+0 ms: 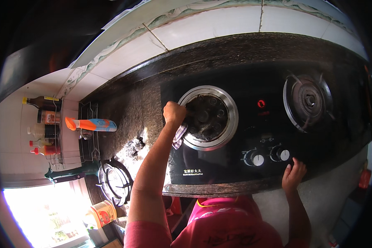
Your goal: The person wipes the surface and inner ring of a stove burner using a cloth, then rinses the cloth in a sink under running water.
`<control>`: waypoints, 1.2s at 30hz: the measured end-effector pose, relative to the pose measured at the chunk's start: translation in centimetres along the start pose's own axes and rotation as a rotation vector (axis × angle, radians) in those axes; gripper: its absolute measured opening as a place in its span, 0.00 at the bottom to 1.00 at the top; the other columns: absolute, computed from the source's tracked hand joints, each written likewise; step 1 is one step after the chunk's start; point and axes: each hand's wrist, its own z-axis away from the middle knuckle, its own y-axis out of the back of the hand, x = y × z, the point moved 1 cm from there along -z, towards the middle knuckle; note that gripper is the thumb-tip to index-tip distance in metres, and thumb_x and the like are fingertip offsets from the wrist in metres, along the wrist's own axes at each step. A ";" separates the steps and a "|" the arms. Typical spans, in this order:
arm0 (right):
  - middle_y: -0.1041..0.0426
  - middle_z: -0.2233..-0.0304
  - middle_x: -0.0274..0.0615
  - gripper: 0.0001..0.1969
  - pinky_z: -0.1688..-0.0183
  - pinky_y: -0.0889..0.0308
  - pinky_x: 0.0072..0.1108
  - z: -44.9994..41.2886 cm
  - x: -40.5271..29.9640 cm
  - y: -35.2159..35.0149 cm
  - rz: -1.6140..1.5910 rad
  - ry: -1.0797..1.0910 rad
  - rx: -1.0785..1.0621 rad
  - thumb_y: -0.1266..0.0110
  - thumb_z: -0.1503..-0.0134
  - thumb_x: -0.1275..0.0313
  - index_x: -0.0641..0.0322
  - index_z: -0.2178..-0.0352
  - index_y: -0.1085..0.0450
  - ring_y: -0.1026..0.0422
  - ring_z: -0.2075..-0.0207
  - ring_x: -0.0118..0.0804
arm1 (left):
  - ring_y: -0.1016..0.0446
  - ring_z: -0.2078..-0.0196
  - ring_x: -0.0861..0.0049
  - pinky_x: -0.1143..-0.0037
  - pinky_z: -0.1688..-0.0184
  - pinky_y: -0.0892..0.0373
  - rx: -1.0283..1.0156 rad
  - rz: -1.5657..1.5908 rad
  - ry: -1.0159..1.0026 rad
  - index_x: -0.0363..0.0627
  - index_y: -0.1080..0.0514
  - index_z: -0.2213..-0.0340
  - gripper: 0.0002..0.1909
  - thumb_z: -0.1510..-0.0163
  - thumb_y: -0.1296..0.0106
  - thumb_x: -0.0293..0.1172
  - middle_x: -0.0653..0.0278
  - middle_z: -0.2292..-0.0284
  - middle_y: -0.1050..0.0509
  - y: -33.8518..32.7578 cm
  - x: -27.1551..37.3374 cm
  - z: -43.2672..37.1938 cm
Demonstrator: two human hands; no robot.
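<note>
My left hand (174, 113) is closed at the left rim of a round gas burner (206, 117) on a black glass hob (251, 93). A crumpled pale checked cloth (179, 136) sticks out from under that hand and wrist, touching the burner's metal ring. The burner's dark centre looks stained, and no pan support sits over it. My right hand (294, 175) holds nothing; its fingers are a little apart at the front edge of the hob, beside a silver control knob (280, 154). A second knob (254, 158) is to its left.
A pan support (115, 183) lies on the counter at left. Behind it are an orange and blue spray bottle (96, 124), a wire rack (90, 145) and a shelf of bottles (51, 130). A second burner (308, 102) is at right; a tiled wall (210, 29) runs behind.
</note>
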 end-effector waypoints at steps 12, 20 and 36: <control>0.38 0.67 0.47 0.15 0.64 0.44 0.34 -0.1 -0.2 0.0 0.004 -0.002 -0.015 0.57 0.51 0.73 0.64 0.59 0.41 0.39 0.66 0.47 | 0.29 0.81 0.76 0.79 0.77 0.32 -0.139 0.924 -0.037 0.31 0.30 0.77 0.04 0.60 0.48 0.19 0.60 0.80 0.28 2.5 -4.9 0.0; 0.38 0.66 0.48 0.17 0.62 0.45 0.35 0.1 0.0 -0.4 0.005 0.010 -0.020 0.56 0.51 0.74 0.64 0.58 0.42 0.39 0.64 0.49 | 0.30 0.80 0.73 0.74 0.75 0.34 -0.458 -0.148 -0.526 0.34 0.29 0.77 0.11 0.67 0.44 0.27 0.56 0.83 0.30 2.9 1.0 -1.6; 0.39 0.65 0.49 0.16 0.63 0.45 0.34 0.3 0.3 -0.4 0.012 0.005 -0.055 0.58 0.50 0.72 0.64 0.58 0.42 0.40 0.64 0.49 | 0.34 0.80 0.85 0.79 0.77 0.36 -0.172 0.288 -0.343 0.34 0.28 0.77 0.07 0.62 0.50 0.25 0.64 0.84 0.29 1.2 -4.4 1.5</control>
